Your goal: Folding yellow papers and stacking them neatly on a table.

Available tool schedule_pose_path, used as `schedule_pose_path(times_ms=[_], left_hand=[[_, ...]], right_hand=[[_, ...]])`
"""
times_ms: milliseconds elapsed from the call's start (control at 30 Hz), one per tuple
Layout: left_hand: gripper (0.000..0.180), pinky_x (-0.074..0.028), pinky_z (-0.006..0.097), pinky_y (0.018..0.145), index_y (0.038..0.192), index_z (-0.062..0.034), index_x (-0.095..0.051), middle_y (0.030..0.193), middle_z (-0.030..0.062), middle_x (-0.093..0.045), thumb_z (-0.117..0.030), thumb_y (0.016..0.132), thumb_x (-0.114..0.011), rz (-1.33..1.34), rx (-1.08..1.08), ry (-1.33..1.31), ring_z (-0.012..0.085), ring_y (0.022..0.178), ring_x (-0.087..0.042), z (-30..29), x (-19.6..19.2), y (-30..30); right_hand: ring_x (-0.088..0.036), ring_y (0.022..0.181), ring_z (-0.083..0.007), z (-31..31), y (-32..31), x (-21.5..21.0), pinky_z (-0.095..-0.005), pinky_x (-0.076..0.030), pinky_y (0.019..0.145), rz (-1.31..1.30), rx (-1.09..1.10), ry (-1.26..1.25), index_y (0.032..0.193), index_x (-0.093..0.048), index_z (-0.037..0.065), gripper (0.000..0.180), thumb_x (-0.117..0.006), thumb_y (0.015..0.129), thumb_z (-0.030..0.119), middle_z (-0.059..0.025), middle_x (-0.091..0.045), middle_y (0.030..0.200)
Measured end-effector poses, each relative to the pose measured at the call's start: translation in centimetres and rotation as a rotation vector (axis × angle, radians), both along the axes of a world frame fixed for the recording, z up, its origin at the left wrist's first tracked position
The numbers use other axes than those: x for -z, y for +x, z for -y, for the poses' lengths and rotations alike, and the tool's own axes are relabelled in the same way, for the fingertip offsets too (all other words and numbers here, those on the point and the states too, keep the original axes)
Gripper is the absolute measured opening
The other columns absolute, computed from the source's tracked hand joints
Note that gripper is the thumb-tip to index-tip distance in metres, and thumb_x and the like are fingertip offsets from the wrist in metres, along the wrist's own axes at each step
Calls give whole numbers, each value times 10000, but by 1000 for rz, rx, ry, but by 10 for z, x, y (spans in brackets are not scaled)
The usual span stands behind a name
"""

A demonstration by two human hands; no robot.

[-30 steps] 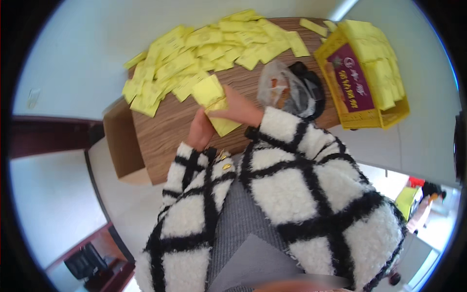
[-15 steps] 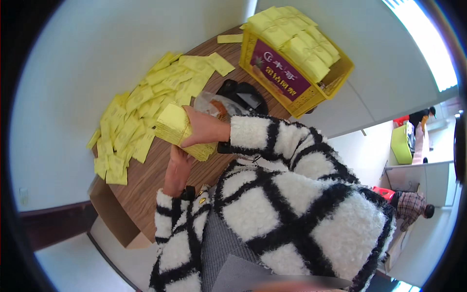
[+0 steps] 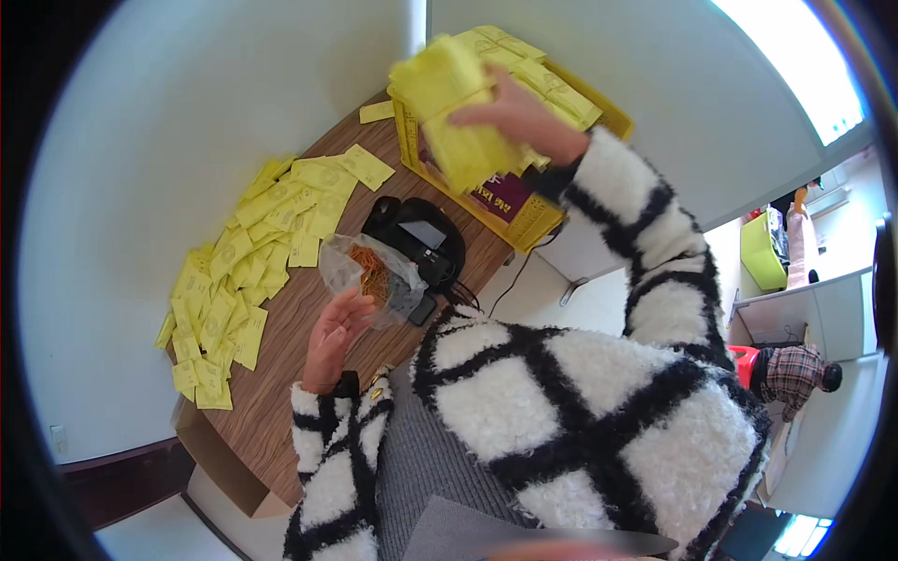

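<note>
Head view: right hand (image 3: 514, 117) grips a thick stack of yellow paper packets (image 3: 454, 107), long axis tilted steeply, above the yellow plastic crate (image 3: 524, 210) filled with more packets. Left hand (image 3: 334, 337), fingers loosely curled and empty, hovers over the wooden table (image 3: 281, 374) beside a clear bag of rubber bands (image 3: 374, 276).

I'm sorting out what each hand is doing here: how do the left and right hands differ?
The right hand is raised over the yellow crate, gripping a stack of yellow packets; the left hand is low above the wooden table and holds nothing. The right hand's fingers are clamped, while the left hand's fingers are loosely curled, beside a clear plastic bag. Both hands are bare and come out of black-and-white sleeves.
</note>
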State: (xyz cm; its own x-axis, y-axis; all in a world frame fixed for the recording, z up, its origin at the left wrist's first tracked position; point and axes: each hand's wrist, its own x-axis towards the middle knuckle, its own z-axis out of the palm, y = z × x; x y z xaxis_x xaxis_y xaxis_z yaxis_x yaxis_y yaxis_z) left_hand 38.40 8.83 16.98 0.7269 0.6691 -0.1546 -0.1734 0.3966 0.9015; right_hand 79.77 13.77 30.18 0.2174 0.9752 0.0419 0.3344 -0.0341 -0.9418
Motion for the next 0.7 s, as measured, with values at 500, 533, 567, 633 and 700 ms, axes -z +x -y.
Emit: schedule_pose_path(times_ms=[500,533,567,633,700], left_hand=[[424,-478,324,933,1325,-43,-499,1156,81,-643,-285,984,-572,-240,-475,-235,173,1025,-613,3,64,0],[424,-478,324,933,1325,-43,-499,1156,81,-643,-285,984,-572,-243,-481,-236,173,1025,-613,2,67,-1],[412,-482,321,922,1317,-49,-508,1147,78,-646,-280,983,-576,-259,-511,-239,168,1018,-613,3,68,-1],[400,-486,318,912,1309,-55,-517,1139,76,-650,-276,982,-580,-277,-551,-246,164,1012,-614,3,70,-2],[376,-491,315,903,1301,-65,-526,1128,70,-654,-261,984,-577,-320,-580,-280,161,1000,-615,3,72,-1]], right_hand=[[-624,1067,-362,-55,328,25,-397,-507,917,1025,339,-53,1427,-281,-51,1021,-802,640,337,-252,-600,1193],[-620,1077,-361,-59,334,31,-398,-504,922,1043,324,-178,1433,-287,-36,1017,-801,634,328,-250,-604,1192],[-616,1086,-361,-63,337,37,-399,-501,927,1060,303,-301,1439,-293,-21,1014,-799,628,318,-248,-608,1191],[-601,1110,-353,-70,343,46,-389,-483,949,1031,259,-353,1457,-277,-19,1021,-791,633,295,-247,-593,1219],[-586,1135,-346,-74,363,60,-380,-465,972,1003,220,-407,1476,-261,-16,1029,-783,638,272,-246,-579,1248]])
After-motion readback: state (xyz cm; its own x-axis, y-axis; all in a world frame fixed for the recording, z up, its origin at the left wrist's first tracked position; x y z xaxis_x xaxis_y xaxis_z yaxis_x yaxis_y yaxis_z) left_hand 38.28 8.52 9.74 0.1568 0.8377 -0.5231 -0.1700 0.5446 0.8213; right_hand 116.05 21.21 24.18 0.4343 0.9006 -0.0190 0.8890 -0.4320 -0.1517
